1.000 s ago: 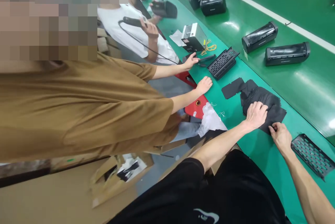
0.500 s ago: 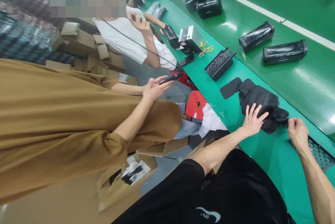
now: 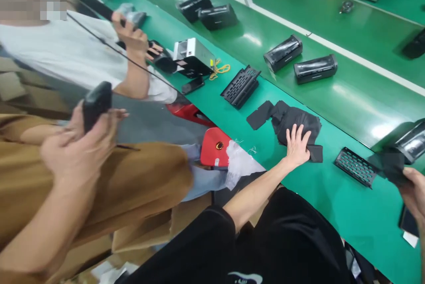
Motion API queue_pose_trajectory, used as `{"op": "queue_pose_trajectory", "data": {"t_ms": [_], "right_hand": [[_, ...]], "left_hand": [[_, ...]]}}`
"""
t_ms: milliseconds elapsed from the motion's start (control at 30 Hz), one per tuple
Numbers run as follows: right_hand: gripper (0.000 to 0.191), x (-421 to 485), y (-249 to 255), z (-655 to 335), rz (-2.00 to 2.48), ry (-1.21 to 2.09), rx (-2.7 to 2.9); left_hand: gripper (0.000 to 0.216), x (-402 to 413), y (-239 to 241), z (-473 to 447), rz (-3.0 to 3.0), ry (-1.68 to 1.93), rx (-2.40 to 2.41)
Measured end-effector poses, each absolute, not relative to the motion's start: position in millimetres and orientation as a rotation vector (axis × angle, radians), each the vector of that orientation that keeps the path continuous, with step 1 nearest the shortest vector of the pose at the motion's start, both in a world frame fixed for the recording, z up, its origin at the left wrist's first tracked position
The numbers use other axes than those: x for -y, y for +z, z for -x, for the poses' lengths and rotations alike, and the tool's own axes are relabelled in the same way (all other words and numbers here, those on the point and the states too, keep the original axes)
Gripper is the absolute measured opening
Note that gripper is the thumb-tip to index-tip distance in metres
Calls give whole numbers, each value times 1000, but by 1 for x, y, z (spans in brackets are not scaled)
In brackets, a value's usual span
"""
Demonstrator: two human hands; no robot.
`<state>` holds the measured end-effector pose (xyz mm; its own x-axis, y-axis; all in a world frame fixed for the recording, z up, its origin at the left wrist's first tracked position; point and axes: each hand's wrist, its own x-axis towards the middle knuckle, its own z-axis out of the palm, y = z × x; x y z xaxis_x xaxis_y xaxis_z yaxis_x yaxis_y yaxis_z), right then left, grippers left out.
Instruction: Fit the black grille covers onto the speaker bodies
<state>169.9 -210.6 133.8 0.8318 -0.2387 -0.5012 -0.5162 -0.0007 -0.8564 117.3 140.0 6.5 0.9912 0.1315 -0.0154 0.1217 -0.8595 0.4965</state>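
My left hand lies flat with fingers spread on a pile of thin black sheets on the green bench. Far to the right, my right hand grips one black sheet lifted off the bench. A black perforated grille lies on the bench between my hands, just left of the held sheet. A black speaker body sits right behind that sheet.
A second grille and a white box lie further left. Several black speakers ride the darker conveyor behind. A person in brown holds a black object at the left; another in white works beyond. Red stool below the bench edge.
My right hand has carried one sheet away from the pile to the right. My left hand stays spread on the pile. The person in brown has drawn both hands back, holding a black object.
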Motion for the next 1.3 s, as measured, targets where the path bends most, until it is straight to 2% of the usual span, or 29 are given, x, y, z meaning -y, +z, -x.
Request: {"op": "queue_pose_trajectory", "data": {"t_ms": [133, 200, 300, 400, 467, 600, 633, 700, 800, 900, 1100, 1200, 1300], "right_hand": [[31, 198, 128, -126, 1402, 368, -633], [31, 187, 123, -110, 1294, 371, -634], [29, 170, 113, -91, 1114, 310, -670], [32, 159, 100, -76, 1073, 326, -675], [45, 156, 91, -67, 1111, 369, -663], [89, 156, 69, -56, 1306, 398, -668], [95, 157, 62, -56, 1373, 394, -680], [87, 161, 49, -58, 1500, 358, -721], [54, 175, 33, -68, 1700, 285, -771], [44, 195, 24, -85, 1886, 271, -798], [49, 231, 26, -114, 2228, 175, -917], [67, 230, 29, -116, 2295, 173, -882], [91, 217, 23, -114, 2336, 217, -783]], "left_hand": [[68, -118, 42, -129, -2329, 169, -34], [62, -97, 56, -131, -1970, -26, 39], [63, -62, 64, -129, -1309, -529, 1], [60, -40, 61, -124, -1092, -682, -128], [47, -36, 60, -122, -1185, -674, -135], [21, -40, 59, -128, -1404, -751, 59], [18, -41, 58, -132, -1480, -753, 135], [15, -42, 55, -140, -1668, -721, 321], [19, -39, 45, -154, -1928, -602, 602], [26, -30, 30, -169, -2111, -482, 780], [31, -15, 9, -186, -2537, -469, 806], [36, -20, 2, -182, -2597, -339, 699], [50, -28, -7, -180, -2631, -252, 476]]}}
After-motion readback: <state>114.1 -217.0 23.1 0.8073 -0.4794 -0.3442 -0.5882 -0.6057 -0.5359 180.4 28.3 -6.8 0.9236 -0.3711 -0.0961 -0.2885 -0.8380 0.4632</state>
